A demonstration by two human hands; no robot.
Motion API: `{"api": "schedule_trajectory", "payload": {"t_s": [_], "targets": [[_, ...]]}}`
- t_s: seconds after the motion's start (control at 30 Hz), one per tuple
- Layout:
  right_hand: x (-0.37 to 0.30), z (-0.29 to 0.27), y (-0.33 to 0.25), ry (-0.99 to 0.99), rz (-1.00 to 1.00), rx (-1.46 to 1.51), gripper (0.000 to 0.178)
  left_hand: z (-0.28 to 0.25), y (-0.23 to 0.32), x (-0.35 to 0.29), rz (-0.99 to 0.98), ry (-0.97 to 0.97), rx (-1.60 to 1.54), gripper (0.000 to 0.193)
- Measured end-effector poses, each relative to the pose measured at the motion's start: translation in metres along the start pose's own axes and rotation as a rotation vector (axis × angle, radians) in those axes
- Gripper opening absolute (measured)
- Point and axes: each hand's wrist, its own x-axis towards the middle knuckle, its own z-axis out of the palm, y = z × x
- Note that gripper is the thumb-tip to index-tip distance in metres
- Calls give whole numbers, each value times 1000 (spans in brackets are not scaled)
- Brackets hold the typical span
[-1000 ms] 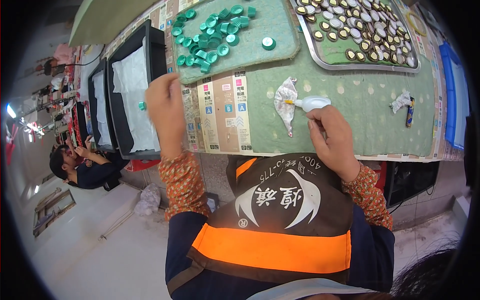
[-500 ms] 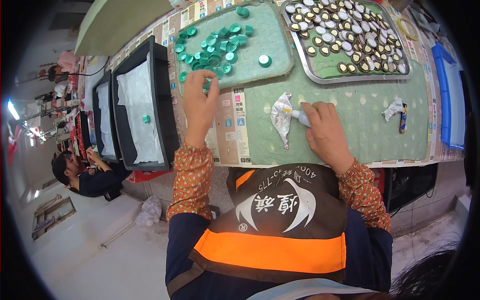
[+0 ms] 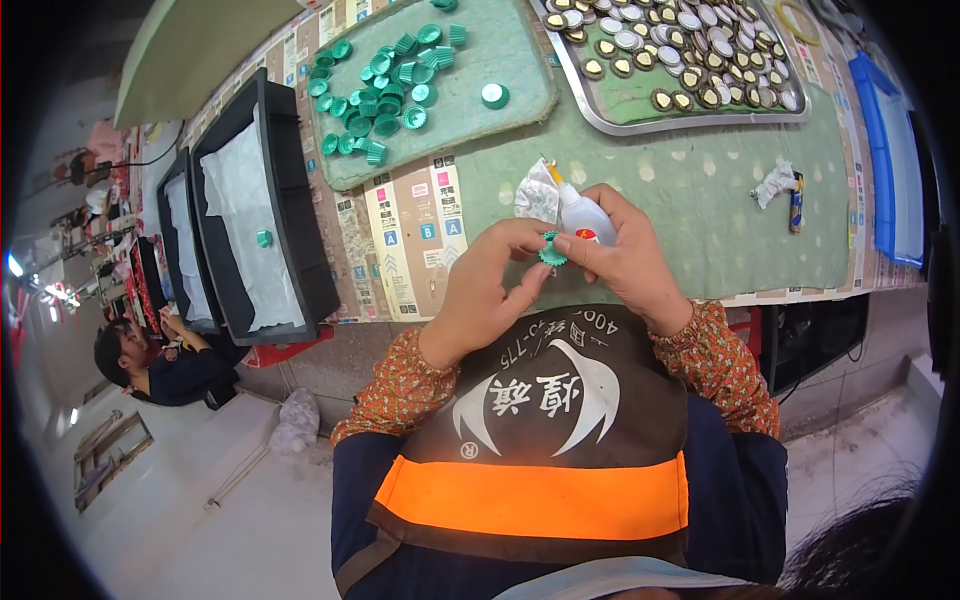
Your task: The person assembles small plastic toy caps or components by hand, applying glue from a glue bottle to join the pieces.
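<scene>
Close to my apron, the thumb and fingers of my left hand pinch a small green fluted cup. My right hand is wrapped round a small white squeeze bottle with a yellowish nozzle, held upright-ish with its tip pointing away from me. The right thumb meets the green cup's edge. Behind the bottle lies a crumpled whitish wrapper on the green mat. Beyond, a heap of similar green cups covers part of a pale green board, with one white-faced cup apart.
A metal tray at the back right holds many dark round pieces with pale discs. Right of the mat are a small blue-yellow tube and a blue bin. Black paper-lined bins stand left, with another person beyond.
My left hand has come from the heap toward me with a green cup in it. My right hand has taken up the bottle from beside the wrapper and met the left.
</scene>
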Motion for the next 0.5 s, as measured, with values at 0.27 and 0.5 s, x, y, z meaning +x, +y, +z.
{"api": "schedule_trajectory", "payload": {"t_s": [0.27,0.5], "targets": [[-11,12,11,180,-205,-243,31,18,-6,-7,-371,-105,-530,44],[-19,6,2,169,-366,-297,34,16,-8,-7,-495,-63,-964,39]]}}
